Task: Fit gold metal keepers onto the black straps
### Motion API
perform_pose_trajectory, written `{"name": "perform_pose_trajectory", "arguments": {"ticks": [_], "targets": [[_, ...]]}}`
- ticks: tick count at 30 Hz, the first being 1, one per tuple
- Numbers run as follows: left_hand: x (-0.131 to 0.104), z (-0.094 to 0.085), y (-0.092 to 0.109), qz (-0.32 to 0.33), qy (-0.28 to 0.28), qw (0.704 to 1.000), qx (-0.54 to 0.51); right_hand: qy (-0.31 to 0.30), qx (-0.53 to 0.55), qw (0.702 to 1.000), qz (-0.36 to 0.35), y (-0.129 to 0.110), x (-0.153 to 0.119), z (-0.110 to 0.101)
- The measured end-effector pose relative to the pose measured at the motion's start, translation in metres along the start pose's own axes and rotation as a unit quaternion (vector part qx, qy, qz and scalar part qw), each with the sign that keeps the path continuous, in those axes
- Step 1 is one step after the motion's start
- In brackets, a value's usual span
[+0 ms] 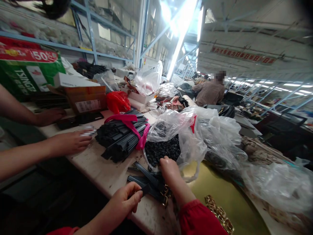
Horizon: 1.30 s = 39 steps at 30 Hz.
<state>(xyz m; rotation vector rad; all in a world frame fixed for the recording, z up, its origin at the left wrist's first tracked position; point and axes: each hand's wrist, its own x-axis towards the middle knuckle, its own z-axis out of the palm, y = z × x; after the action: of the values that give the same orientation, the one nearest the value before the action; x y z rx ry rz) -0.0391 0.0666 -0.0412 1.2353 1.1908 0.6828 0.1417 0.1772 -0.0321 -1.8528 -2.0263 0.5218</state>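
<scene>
A workshop is lit by long tubes, and red characters are printed on a banner (243,55) overhead. At far left, "TSINGTA" and "50" can be read on a green-and-red carton (29,68). Beside it, a white label is borne by a brown cardboard box (85,98); near these, a co-worker's hands (73,142) are rested on the pale tabletop (95,166). A bundle of flat black strips (122,137) is tied with bright pink ribbon (140,140). In front, a short dark strip (146,189) is pinched between thumb and fingers by the left hand (132,197), near dark straps (149,179) with gold-coloured metal fittings (165,195). Small black pieces (163,150) are held in a crinkled clear bag (193,140); the right hand (170,168) is placed at their near edge, its fingertips partly hidden, so whether anything is gripped cannot be told. Further right, a linked gold chain (218,213) is laid on a smooth, gold-coloured round surface (207,182).
</scene>
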Motion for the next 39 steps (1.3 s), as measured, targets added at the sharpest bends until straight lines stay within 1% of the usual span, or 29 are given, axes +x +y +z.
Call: {"name": "perform_pose_trajectory", "arguments": {"ticks": [3,5,6,7,8,9,10,11,12,13,14,16,17,19,21,23,24,27,28,31,32,34,36,39], "targets": [[0.0,-0.002,0.008,0.016,0.041,0.999,0.003,0.013,0.067,0.998,-0.011,-0.003,-0.014,-0.008],[-0.001,-0.002,0.016,0.043,0.073,0.996,0.006,0.001,0.118,0.993,-0.021,-0.009,-0.036,-0.01],[-0.002,-0.001,0.021,0.057,0.085,0.995,0.01,-0.017,0.177,0.984,-0.017,-0.014,-0.049,-0.009],[-0.004,0.001,0.025,0.069,0.094,0.993,0.015,-0.04,0.26,0.965,-0.006,-0.018,-0.064,-0.007],[-0.007,0.003,0.028,0.081,0.098,0.992,0.022,-0.065,0.379,0.923,0.015,-0.023,-0.079,-0.004],[-0.011,0.006,0.031,0.092,0.099,0.99,0.032,-0.078,0.492,0.866,0.038,-0.028,-0.093,-0.001],[-0.016,0.009,0.033,0.101,0.096,0.989,0.046,-0.079,0.591,0.801,0.061,-0.032,-0.106,0.002],[-0.021,0.012,0.034,0.111,0.094,0.988,0.06,-0.069,0.66,0.744,0.079,-0.035,-0.117,0.004],[-0.027,0.016,0.034,0.12,0.091,0.986,0.075,-0.05,0.694,0.713,0.09,-0.038,-0.126,0.005],[-0.033,0.018,0.034,0.126,0.085,0.984,0.088,-0.029,0.707,0.699,0.097,-0.04,-0.133,0.006],[-0.039,0.02,0.034,0.129,0.075,0.984,0.097,-0.011,0.71,0.697,0.102,-0.04,-0.139,0.006],[-0.049,0.022,0.035,0.116,0.045,0.987,0.106,0.008,0.699,0.707,0.107,-0.039,-0.149,0.005],[-0.054,0.022,0.036,0.106,0.026,0.988,0.112,0.006,0.692,0.714,0.109,-0.038,-0.154,0.005],[-0.061,0.022,0.039,0.088,-0.013,0.987,0.133,-0.023,0.681,0.724,0.109,-0.034,-0.163,0.004],[-0.067,0.022,0.043,0.077,-0.046,0.983,0.157,-0.068,0.676,0.726,0.105,-0.032,-0.173,0.005],[-0.073,0.023,0.046,0.077,-0.065,0.981,0.167,-0.087,0.682,0.718,0.108,-0.031,-0.182,0.007],[-0.076,0.024,0.048,0.081,-0.07,0.981,0.163,-0.079,0.691,0.71,0.114,-0.031,-0.185,0.008],[-0.084,0.028,0.051,0.103,-0.077,0.983,0.13,-0.035,0.716,0.685,0.131,-0.036,-0.193,0.013],[-0.085,0.03,0.051,0.108,-0.078,0.984,0.116,-0.024,0.718,0.684,0.127,-0.038,-0.194,0.014],[-0.085,0.031,0.047,0.103,-0.065,0.989,0.085,-0.015,0.707,0.7,0.097,-0.043,-0.199,0.014],[-0.084,0.03,0.044,0.097,-0.057,0.99,0.082,-0.016,0.709,0.698,0.094,-0.043,-0.2,0.013],[-0.081,0.028,0.038,0.09,-0.037,0.991,0.097,-0.023,0.73,0.675,0.107,-0.042,-0.201,0.01],[-0.077,0.026,0.032,0.093,-0.014,0.986,0.138,-0.038,0.751,0.647,0.126,-0.04,-0.2,0.01],[-0.07,0.023,0.028,0.09,0.027,0.97,0.226,-0.086,0.764,0.625,0.139,-0.04,-0.198,0.017]]}}
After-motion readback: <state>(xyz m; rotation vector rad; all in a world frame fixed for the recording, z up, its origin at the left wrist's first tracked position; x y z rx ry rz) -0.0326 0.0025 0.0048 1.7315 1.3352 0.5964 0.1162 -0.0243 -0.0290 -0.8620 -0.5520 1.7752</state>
